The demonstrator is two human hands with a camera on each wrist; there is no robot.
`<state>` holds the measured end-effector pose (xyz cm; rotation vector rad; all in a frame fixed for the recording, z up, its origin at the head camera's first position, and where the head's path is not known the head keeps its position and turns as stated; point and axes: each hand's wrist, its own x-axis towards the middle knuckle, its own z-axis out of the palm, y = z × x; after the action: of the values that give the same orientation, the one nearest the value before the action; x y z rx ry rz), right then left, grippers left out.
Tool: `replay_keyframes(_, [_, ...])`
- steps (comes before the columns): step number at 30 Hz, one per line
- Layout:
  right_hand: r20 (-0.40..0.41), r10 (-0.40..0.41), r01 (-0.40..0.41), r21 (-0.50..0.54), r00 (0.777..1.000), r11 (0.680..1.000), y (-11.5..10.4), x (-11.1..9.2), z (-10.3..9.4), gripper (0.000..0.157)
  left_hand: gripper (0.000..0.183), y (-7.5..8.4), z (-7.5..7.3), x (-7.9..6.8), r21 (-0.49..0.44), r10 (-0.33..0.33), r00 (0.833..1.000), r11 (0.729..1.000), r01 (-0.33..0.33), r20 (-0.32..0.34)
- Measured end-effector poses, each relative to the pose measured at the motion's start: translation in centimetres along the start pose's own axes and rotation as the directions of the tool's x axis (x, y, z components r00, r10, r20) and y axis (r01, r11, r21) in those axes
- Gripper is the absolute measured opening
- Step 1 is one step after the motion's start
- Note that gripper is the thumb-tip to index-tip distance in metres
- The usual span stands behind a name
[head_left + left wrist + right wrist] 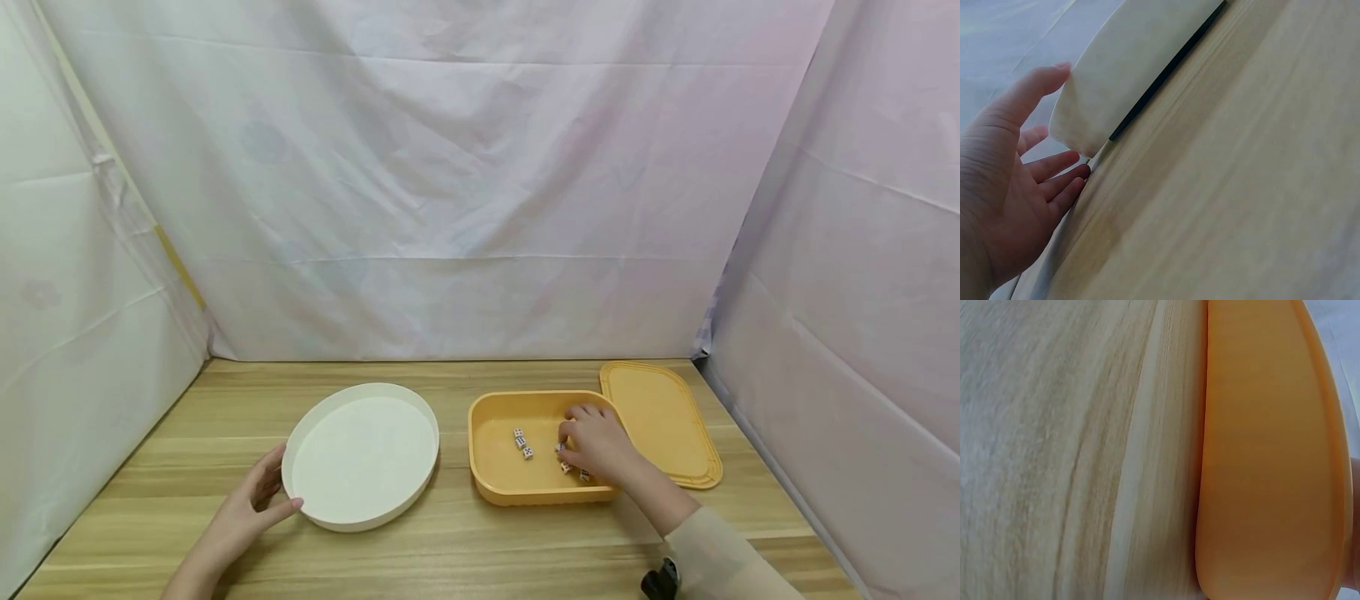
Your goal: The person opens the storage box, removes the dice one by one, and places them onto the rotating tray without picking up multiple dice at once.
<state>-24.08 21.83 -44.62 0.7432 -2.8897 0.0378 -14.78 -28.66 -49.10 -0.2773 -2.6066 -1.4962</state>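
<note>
A round white tray (360, 467) stands on the table at the left. My left hand (247, 500) is at its left side, thumb tip touching the rim; in the left wrist view the left hand (1016, 187) has its fingers loosely extended beside the tray wall (1116, 69). To the right is a yellow rectangular box (495, 475) holding several white dice. My right hand (600, 446) reaches down into it, thumb and index finger pinching a die (560, 447). Other dice (521, 442) lie left of that hand. The right wrist view shows mostly the box's outer wall (1266, 456).
A yellow lid (663, 425) lies flat on the wooden table (420, 558), right of the box and close against it. White cloth (450, 183) hangs behind the table and along both sides. A black device (660, 579) sits at the right wrist.
</note>
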Motion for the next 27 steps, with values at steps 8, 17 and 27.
replay_keyframes(8, [0.015, 0.004, -0.004, -0.012, 1.000, 1.000, -0.10, 0.20, 0.13, 0.013, 0.081, 0.30, -0.05, -0.11, 0.027, -0.046, 0.999, 0.999, 0.046, 0.017])
replay_keyframes(17, [0.001, 0.000, 0.000, 0.003, 1.000, 1.000, -0.01, 0.31, -0.03, 0.011, 0.086, 0.42, -0.06, -0.12, 0.029, -0.085, 0.996, 0.996, 0.084, 0.033])
replay_keyframes(27, [-0.028, -0.008, 0.008, 0.022, 1.000, 1.000, 0.27, 0.35, -0.38, 0.009, 0.087, 0.39, -0.02, -0.17, 0.043, -0.085, 0.996, 0.996, 0.084, 0.035])
